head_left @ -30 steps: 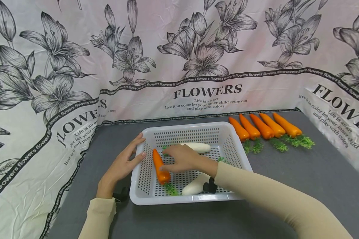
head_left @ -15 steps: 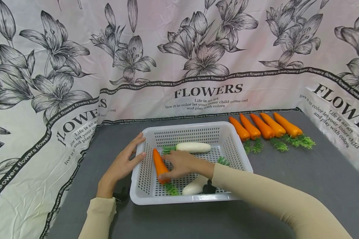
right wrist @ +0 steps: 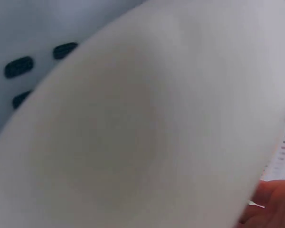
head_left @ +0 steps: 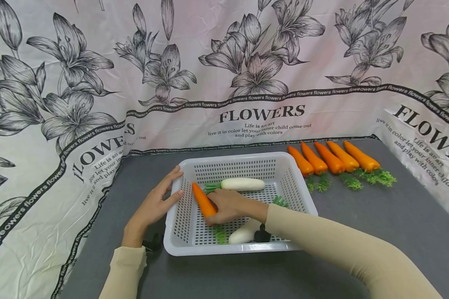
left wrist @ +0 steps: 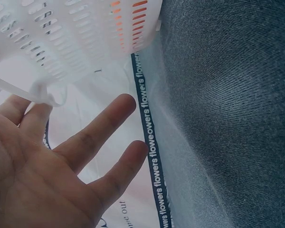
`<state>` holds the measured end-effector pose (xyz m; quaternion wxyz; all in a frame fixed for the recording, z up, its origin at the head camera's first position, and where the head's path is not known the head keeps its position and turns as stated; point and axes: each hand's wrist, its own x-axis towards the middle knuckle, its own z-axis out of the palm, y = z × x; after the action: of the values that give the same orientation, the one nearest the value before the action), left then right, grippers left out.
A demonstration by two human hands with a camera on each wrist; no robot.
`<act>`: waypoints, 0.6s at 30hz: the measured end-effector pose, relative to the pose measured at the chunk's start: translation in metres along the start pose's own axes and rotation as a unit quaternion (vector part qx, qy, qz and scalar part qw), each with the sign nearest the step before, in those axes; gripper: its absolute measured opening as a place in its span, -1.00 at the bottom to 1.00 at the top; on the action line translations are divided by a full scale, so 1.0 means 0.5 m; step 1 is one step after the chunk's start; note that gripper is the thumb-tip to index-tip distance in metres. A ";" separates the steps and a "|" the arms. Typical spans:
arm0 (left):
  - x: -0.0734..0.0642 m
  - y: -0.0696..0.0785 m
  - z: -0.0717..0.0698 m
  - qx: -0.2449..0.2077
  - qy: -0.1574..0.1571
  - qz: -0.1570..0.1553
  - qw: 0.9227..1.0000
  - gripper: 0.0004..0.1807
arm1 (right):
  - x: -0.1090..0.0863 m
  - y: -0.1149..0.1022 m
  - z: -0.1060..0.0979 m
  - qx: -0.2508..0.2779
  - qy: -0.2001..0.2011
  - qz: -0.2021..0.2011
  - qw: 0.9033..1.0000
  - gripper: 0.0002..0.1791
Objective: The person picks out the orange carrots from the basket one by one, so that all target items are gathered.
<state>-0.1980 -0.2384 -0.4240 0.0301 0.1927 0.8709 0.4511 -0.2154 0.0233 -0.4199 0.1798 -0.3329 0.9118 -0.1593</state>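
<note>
A white perforated basket (head_left: 235, 249) stands on the grey table. In it, my right hand (head_left: 230, 205) grips the thick end of an orange carrot (head_left: 203, 199), thumb on the near side. My left hand (head_left: 153, 207) rests against the basket's left rim, its fingers mostly straight; in the left wrist view, two fingers of that hand (left wrist: 42, 161) stretch out away from the wall. One white radish (head_left: 243, 184) lies at the back of the basket. Another white radish (head_left: 242, 233), partly under my right wrist, lies at the front and fills most of the right wrist view.
Several orange carrots (head_left: 334, 160) with green tops lie in a row on the table (head_left: 359, 211), right of the basket at the back. A flower-print cloth (head_left: 172, 133) hangs behind and along both sides.
My right hand has closed on the carrot in the basket, and the carrot has shifted and turned slightly, its thick end moving right. My left hand has stayed at the rim.
</note>
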 end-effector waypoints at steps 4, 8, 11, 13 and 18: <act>0.001 0.001 0.001 -0.001 -0.001 0.001 1.000 -0.32 | -0.001 0.010 -0.006 0.018 -0.006 0.008 1.000 -0.35; 0.002 0.002 0.000 0.002 0.000 0.003 1.000 -0.31 | -0.007 0.017 -0.013 0.043 -0.016 0.020 0.999 -0.24; 0.002 0.003 0.000 0.007 0.001 0.002 1.000 -0.30 | -0.012 0.019 -0.018 0.070 -0.020 0.023 0.997 -0.18; 0.001 0.004 0.000 0.008 0.001 0.000 1.000 -0.30 | -0.015 0.022 -0.018 0.080 -0.020 0.024 0.996 -0.17; 0.001 0.003 0.001 0.008 0.001 -0.001 1.000 -0.30 | -0.018 0.032 -0.019 0.099 -0.024 0.020 0.995 -0.17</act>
<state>-0.1981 -0.2370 -0.4227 0.0282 0.1919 0.8745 0.4446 -0.2219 0.0425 -0.4161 0.2363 -0.2990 0.8937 -0.2370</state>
